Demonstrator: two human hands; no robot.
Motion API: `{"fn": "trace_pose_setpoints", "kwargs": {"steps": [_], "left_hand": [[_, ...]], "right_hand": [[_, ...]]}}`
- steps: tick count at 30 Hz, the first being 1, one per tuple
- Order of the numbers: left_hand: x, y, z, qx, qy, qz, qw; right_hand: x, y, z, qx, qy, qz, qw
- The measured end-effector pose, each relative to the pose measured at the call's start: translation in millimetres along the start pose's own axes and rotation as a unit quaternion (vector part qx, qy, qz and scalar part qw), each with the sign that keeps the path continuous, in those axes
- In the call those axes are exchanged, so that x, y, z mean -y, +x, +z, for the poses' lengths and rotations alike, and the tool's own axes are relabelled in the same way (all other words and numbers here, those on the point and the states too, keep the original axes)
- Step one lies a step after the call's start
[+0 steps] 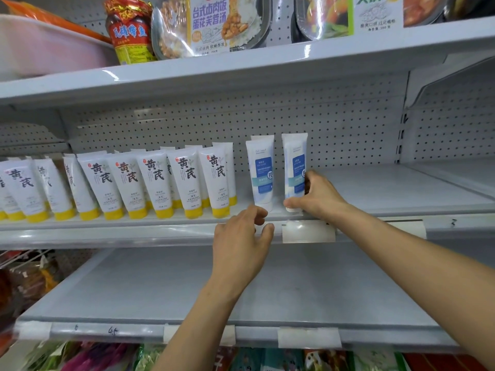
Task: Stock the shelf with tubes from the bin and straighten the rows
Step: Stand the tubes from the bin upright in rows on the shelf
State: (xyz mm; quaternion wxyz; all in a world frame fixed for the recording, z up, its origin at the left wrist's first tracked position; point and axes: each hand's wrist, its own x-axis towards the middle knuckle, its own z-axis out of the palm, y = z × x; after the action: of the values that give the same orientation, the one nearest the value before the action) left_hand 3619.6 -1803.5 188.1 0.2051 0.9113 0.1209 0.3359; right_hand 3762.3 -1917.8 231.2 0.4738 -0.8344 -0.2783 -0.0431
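Note:
On the middle shelf (401, 194) stand several white tubes with yellow caps (187, 180) in rows at the left. To their right stand two white tubes with blue labels. My right hand (316, 196) grips the right blue-label tube (294, 167) near its cap, thumb in front and fingers at its side. The left blue-label tube (261, 172) stands upright with another tube behind it. My left hand (241, 242) hovers just below its cap at the shelf's front edge, fingers loosely curled and holding nothing. No bin is in view.
The shelf to the right of the blue tubes is bare. The shelf below (214, 290) holds nothing. Above, the top shelf carries food packs (209, 22) and a red jar (128, 30). A price-tag strip (308, 231) runs along the shelf front.

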Motion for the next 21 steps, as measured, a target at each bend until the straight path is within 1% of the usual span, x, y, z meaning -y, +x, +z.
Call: {"fn": "trace_pose_setpoints", "kwargs": {"steps": [10,14,16,21], "left_hand": [[-1.9,1.5,-1.0,0.02,-0.046,-0.033,0.998],[-0.3,-2.7,-1.1,0.019,-0.051,-0.036,0.998],[-0.2,-5.4,-1.9,0.022,-0.053,-0.035,0.998],[3.9,-15.7,-1.6,0.025,-0.046,-0.038,0.998]], "right_hand": [[-2.1,3.1,2.4,0.015,-0.018,0.008,1.0],[-5.1,-5.1,0.1,0.003,-0.017,0.01,1.0],[-7.8,-13.2,-2.0,-0.004,-0.025,-0.002,1.0],[-17.4,-40.7,-6.7,-0.039,-0.103,-0.056,0.992]]}}
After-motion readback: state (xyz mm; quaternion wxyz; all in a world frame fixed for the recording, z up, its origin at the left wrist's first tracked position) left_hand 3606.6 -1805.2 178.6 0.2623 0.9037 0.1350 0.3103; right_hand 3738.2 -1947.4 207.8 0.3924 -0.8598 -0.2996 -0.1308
